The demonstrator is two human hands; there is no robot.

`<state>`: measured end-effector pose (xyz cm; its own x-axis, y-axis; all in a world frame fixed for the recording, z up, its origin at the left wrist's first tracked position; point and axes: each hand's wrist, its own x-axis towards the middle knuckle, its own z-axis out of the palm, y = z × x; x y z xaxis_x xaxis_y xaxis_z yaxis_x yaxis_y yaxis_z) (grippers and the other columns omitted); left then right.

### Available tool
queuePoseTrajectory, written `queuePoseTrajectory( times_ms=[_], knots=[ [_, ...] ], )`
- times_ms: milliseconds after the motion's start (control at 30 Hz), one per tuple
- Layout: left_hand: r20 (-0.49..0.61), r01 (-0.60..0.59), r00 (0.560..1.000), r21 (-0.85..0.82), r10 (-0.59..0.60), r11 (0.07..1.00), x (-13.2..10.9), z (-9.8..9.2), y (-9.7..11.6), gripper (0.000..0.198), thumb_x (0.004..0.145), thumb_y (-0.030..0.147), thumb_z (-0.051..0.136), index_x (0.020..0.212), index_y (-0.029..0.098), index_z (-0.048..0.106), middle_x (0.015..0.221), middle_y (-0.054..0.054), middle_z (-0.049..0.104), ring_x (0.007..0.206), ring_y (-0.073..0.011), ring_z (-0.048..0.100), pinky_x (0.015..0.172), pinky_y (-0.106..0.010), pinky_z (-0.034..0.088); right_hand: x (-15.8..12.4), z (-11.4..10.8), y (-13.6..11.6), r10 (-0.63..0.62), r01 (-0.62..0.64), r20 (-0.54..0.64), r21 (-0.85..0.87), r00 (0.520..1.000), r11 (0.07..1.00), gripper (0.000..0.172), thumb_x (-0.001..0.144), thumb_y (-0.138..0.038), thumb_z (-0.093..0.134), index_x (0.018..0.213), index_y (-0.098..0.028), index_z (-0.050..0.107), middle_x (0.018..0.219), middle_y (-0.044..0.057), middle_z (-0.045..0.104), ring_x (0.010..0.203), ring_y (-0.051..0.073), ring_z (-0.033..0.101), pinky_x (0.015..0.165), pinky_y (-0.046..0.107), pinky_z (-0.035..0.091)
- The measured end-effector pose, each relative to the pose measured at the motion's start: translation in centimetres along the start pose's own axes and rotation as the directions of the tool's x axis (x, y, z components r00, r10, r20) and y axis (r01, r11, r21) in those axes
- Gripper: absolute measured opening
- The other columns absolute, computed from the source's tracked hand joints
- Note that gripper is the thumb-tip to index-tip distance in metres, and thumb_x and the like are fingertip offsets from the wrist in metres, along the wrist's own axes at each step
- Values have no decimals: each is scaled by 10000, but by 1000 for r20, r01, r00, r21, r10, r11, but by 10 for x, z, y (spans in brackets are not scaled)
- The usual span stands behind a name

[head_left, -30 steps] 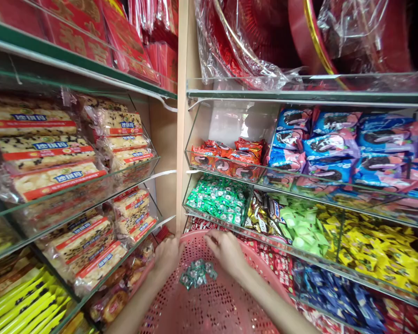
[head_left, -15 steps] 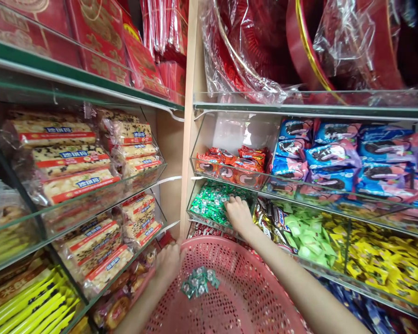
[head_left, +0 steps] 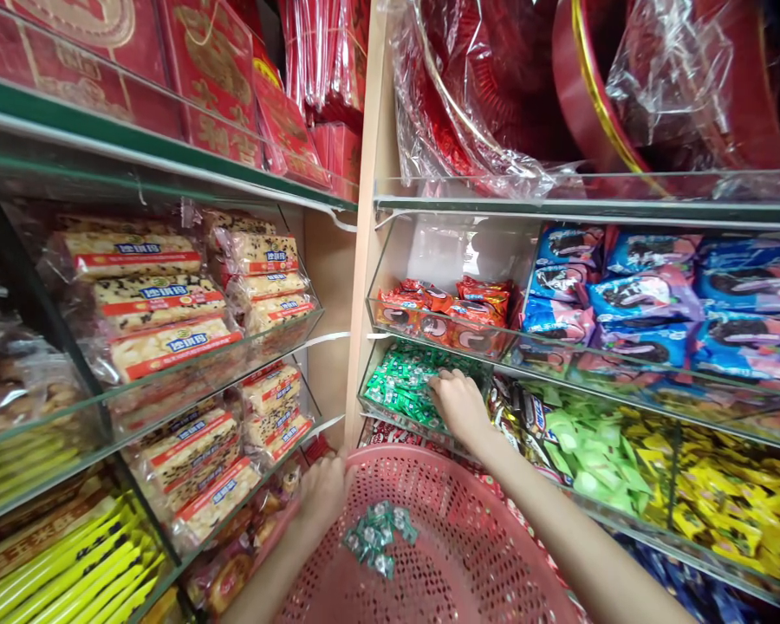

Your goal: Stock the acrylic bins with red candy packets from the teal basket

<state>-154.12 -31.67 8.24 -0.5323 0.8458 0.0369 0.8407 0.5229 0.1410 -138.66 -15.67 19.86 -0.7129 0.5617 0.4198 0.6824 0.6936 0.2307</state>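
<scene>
My left hand is closed on the left rim of a pink perforated basket. Several small green-wrapped candies lie together inside the basket. Beyond its far rim, my right hand reaches into a clear shelf bin filled with green-wrapped candies. Its fingers are bent down onto the candies at the bin's right side; the fingertips are hidden, so what they hold cannot be made out.
Bagged rice snacks fill the left shelves. Red packets and blue packets sit above the candy bin. Light green and yellow candies lie to its right. A wooden post divides the shelves.
The whole view has shifted slightly, so shelves, basket and hands appear further right. My right hand remains at the green candies and my left hand on the rim.
</scene>
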Motion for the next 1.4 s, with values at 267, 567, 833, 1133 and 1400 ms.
queuePoseTrajectory(
  times_ms=[267, 567, 833, 1133, 1400],
  knots=[
    [-44, -55, 997, 24, 56, 998, 4, 5, -2, 353, 875, 350, 285, 1093, 168, 495, 944, -107, 620, 861, -229, 597, 694, -310, 431, -2, -3, 7, 45, -45, 38, 19, 998, 999, 189, 848, -176, 397, 852, -170, 586, 929, 90, 616, 864, 207, 519, 672, 282, 331],
    [-7, -32, 999, 31, 33, 999, 7, 2, -1, 402, 878, 380, 276, 1164, 168, 461, 976, -123, 619, 901, -223, 591, 721, -294, 428, -20, -5, -9, 14, 4, -23, 653, 1000, 758, 178, 839, -261, 456, 922, -175, 588, 855, 50, 620, 817, 163, 548, 727, 275, 394],
    [4, -16, 1000, 21, 16, 1000, 7, -1, 0, 398, 876, 393, 277, 1154, 177, 465, 1012, -125, 610, 921, -220, 586, 745, -295, 424, -52, 19, -37, -213, -318, 282, 934, 936, -163, 373, 719, -403, 591, 1005, -182, 499, 777, -2, 531, 561, 120, 609, 455, 229, 466],
    [-42, -58, 997, 41, 60, 997, 3, 1, -3, 380, 878, 389, 265, 1119, 176, 466, 966, -111, 624, 874, -225, 597, 695, -304, 424, -72, 67, -53, -268, -411, 370, 904, 890, -120, 280, 687, -271, 617, 937, -170, 541, 756, -17, 592, 552, 83, 571, 498, 206, 446],
    [-63, -74, 995, 59, 78, 995, 2, 4, -3, 371, 879, 384, 262, 1098, 179, 481, 926, -102, 628, 834, -226, 604, 662, -302, 420, -84, 123, -81, -290, -599, 634, 773, 717, 209, 131, 659, -62, 558, 749, -156, 558, 431, -82, 516, 391, 80, 494, 424, 178, 391]
  ],
)
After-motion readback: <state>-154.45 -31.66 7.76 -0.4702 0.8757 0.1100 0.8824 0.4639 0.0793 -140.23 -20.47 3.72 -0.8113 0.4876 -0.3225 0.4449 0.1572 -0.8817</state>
